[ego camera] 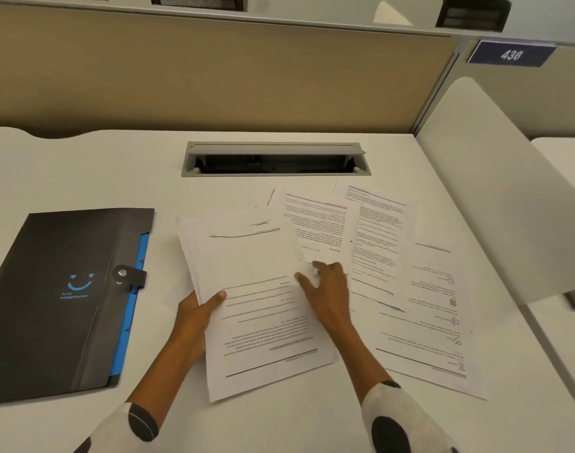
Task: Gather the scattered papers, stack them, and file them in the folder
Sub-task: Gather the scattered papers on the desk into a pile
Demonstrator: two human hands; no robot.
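Observation:
My left hand (196, 310) grips the left edge of a stack of printed papers (256, 299), thumb on top and fingers underneath. My right hand (325, 287) lies on the stack's right edge with its fingers stretched out, touching a sheet there. More printed sheets (374, 237) lie fanned on the white desk to the right, and one large sheet (426, 325) reaches toward the near right. A black folder (60, 289) with a blue smile logo, blue inner dividers and a snap strap lies closed at the left.
A grey cable tray opening (274, 158) is set into the desk behind the papers. A beige partition (214, 70) backs the desk. A white curved divider panel (495, 191) stands at the right edge.

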